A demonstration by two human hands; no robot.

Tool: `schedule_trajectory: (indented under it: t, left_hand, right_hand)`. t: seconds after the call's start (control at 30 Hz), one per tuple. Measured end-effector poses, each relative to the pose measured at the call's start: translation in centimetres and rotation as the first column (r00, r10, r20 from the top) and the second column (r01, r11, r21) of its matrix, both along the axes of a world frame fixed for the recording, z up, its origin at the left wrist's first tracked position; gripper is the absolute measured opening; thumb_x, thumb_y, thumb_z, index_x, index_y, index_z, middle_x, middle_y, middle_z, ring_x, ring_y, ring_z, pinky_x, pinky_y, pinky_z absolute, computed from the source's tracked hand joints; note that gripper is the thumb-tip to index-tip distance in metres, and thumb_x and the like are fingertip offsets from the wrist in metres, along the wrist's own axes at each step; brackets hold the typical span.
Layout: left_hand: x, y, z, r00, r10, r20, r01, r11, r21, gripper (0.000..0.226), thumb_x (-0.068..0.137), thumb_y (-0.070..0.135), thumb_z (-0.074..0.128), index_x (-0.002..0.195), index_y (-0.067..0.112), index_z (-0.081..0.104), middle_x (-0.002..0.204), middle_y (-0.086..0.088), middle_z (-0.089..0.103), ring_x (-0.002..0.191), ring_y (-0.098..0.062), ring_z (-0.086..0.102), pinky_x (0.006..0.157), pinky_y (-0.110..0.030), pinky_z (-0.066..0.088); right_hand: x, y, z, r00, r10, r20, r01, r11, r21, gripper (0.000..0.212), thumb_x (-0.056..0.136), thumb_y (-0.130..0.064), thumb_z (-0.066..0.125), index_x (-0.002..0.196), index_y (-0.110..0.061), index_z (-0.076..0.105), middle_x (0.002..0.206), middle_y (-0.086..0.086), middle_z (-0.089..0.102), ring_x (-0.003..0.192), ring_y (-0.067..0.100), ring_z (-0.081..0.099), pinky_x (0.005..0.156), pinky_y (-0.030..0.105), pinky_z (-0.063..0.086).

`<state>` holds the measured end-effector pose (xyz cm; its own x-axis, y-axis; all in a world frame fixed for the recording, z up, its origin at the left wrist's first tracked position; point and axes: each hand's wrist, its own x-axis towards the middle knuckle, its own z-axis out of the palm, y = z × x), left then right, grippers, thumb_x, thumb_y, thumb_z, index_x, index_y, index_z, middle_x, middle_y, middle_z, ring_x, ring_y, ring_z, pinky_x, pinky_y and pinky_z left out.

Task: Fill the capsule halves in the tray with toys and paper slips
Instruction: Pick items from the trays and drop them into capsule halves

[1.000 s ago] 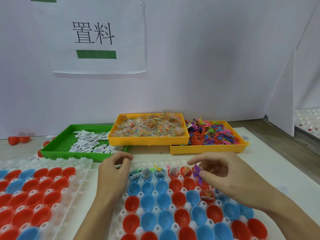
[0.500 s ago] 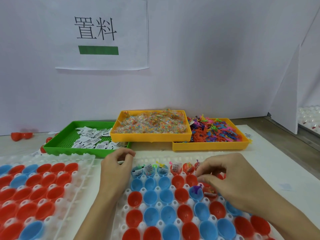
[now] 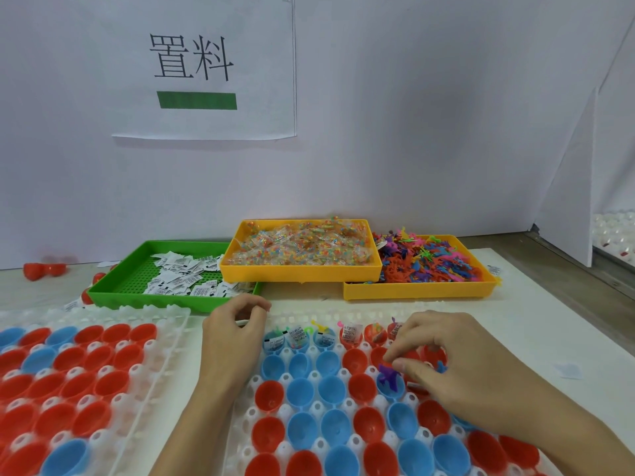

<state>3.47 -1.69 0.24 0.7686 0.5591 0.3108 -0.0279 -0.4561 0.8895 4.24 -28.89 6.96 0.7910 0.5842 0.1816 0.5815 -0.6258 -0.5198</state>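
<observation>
The left hand, fingers curled round a white slip, rests beside the tray. Rightward, the purple toy lies in a blue half, just left of the right hand, whose fingertips pinch near it; the grip is unclear.

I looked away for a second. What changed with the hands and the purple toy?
The right hand moved down from the back row and set the purple toy into a blue capsule half. The left hand stayed put, pinching a paper slip; the supply trays are unchanged.
</observation>
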Motion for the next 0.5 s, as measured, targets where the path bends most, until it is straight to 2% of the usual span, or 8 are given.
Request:
schedule_trajectory:
  t: [0.17, 0.23, 0.3, 0.37, 0.43, 0.5]
  left_hand:
    - [0.0, 0.0, 0.1, 1.000, 0.002, 0.009, -0.002, 1.000, -0.018, 0.029, 0.085, 0.003, 0.057, 0.073, 0.024, 0.071, 0.075, 0.011, 0.070, 0.075, 0.004, 0.060, 0.064, -0.020, 0.043]
    - [0.0, 0.0, 0.1, 1.000, 0.008, 0.015, -0.007, 0.999, -0.039, 0.026, 0.084, 0.007, 0.057, 0.071, 0.024, 0.071, 0.069, 0.012, 0.069, 0.070, 0.000, 0.060, 0.062, -0.023, 0.043]
    - [0.0, 0.0, 0.2, 1.000, 0.024, 0.019, -0.023, 0.997, -0.074, 0.020, 0.077, 0.020, 0.054, 0.069, 0.024, 0.071, 0.066, 0.011, 0.068, 0.064, -0.005, 0.060, 0.060, -0.030, 0.046]
    - [0.0, 0.1, 0.4, 0.999, 0.043, 0.022, -0.040, 0.993, -0.107, 0.023, 0.069, 0.025, 0.049, 0.066, 0.023, 0.072, 0.066, 0.008, 0.069, 0.066, -0.012, 0.062, 0.063, -0.037, 0.050]
    - [0.1, 0.2, 0.4, 0.999, 0.045, 0.021, -0.042, 0.991, -0.125, 0.024, 0.068, 0.025, 0.048, 0.065, 0.022, 0.071, 0.066, 0.008, 0.069, 0.067, -0.012, 0.063, 0.065, -0.037, 0.051]
    - [0.1, 0.2, 0.3, 0.999, 0.032, 0.023, -0.028, 0.989, -0.147, 0.023, 0.068, 0.024, 0.048, 0.065, 0.022, 0.071, 0.066, 0.009, 0.069, 0.065, -0.008, 0.061, 0.063, -0.033, 0.049]
  right_hand:
    - [1.0, 0.4, 0.6, 0.997, -0.055, 0.055, 0.050, 0.994, 0.098, 0.018, 0.088, -0.020, 0.072, 0.085, -0.036, 0.078, 0.083, -0.026, 0.069, 0.088, -0.003, 0.062, 0.074, 0.012, 0.048]
    - [2.3, 1.2, 1.3, 0.997, -0.046, 0.057, 0.042, 0.997, 0.071, 0.016, 0.090, -0.019, 0.071, 0.090, -0.033, 0.077, 0.081, -0.022, 0.071, 0.086, -0.005, 0.063, 0.072, 0.009, 0.047]
    - [4.3, 2.5, 2.2, 0.996, -0.028, 0.087, 0.027, 0.999, 0.023, 0.013, 0.091, -0.021, 0.070, 0.097, -0.031, 0.077, 0.082, -0.019, 0.070, 0.084, -0.007, 0.061, 0.070, 0.006, 0.045]
    - [6.8, 4.3, 3.2, 0.990, -0.045, 0.130, 0.045, 0.999, 0.008, 0.016, 0.091, -0.025, 0.070, 0.105, -0.028, 0.075, 0.081, -0.016, 0.069, 0.076, -0.002, 0.060, 0.065, 0.006, 0.043]
    - [9.6, 6.1, 4.0, 0.983, -0.099, 0.157, 0.096, 0.995, 0.026, 0.019, 0.091, -0.025, 0.071, 0.109, -0.023, 0.073, 0.079, -0.013, 0.066, 0.068, 0.000, 0.057, 0.059, 0.008, 0.039]
    - [12.0, 7.9, 4.5, 0.976, -0.151, 0.158, 0.152, 0.988, 0.008, 0.020, 0.091, -0.023, 0.071, 0.110, -0.017, 0.072, 0.081, -0.009, 0.064, 0.071, 0.003, 0.057, 0.061, 0.014, 0.040]
